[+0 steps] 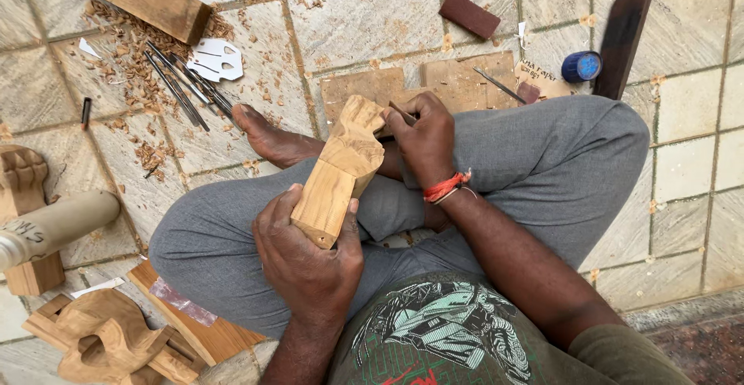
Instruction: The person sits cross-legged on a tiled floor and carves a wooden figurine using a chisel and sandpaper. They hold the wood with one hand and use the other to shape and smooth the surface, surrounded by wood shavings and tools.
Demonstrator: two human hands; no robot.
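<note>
Seated carver, cross-legged on tile floor (480, 29), working a carved wood block (341, 170) over the lap.

Left hand (308, 255) clamps fingers round the block's lower end, propping it upright and steady, likely so the top faces the tool. Right hand (425, 139) closes fingers on a thin chisel (401, 111) touching the block's upper part. Spare chisels (182, 84) lie among shavings near the bare foot (275, 141), probably for reach.
</note>
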